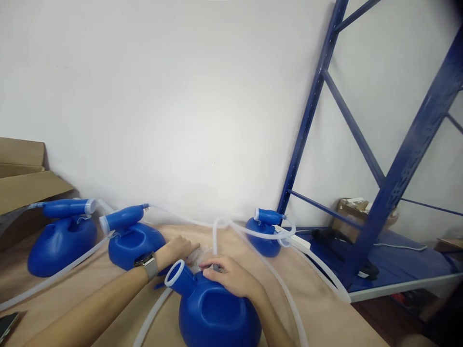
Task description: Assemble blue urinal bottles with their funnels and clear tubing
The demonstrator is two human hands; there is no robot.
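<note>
I'm watching a person leaning over the front blue jug [220, 315], which is standing at the lower centre of the frame, its white-rimmed mouth tilting toward the left. The right hand [231, 275] is resting on the jug's shoulder, thumb and forefinger seemingly pinching a small grey piece [217, 267]. The left hand [179, 249] is reaching beyond the mouth toward crumpled clear plastic [199, 258]; whether its fingers are gripping anything, I cannot tell.

To my mind, working well here means keeping the right palm's weight steady so the round body isn't rocking, and keeping the left wrist and its watch [148, 265] from knocking the mouth.

Counting, I'm seeing four blue jugs: the front one, two sitting at lower left, one standing right of centre. Three blue bottle-shaped heads [126, 218] are lying atop those other jugs. The pale tubes [285, 289] are crossing too much for counting. One phone [7, 327] is lying at the lower-left edge.
</note>
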